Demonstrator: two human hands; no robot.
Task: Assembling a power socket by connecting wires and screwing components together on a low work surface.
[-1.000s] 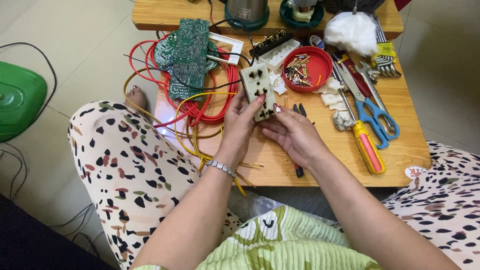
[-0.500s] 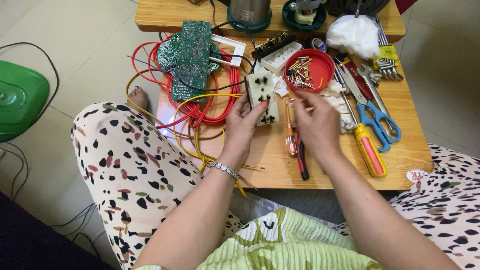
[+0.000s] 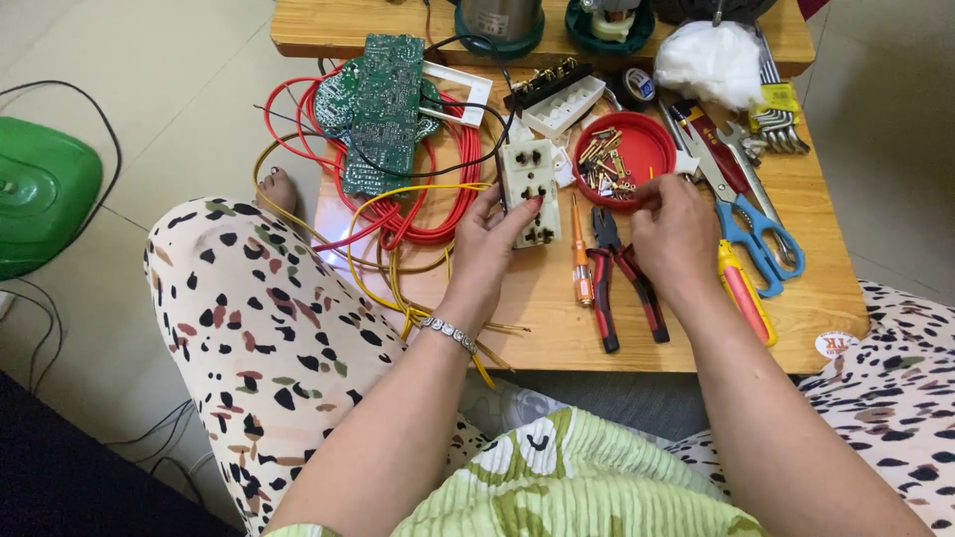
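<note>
While steadying the socket plate [image 3: 529, 191] with left hand [image 3: 489, 242], reaching right hand [image 3: 674, 231] into red lid [image 3: 624, 157] for screws (grip hidden), fastening apparently undone.

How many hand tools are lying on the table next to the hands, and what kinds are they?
Pliers: 1
Small orange screwdriver: 1
Yellow-handled screwdriver: 1
Blue scissors: 1
Total: 4

The left hand holds the cream socket block; the right hand reaches into the red dish of screws.
</note>
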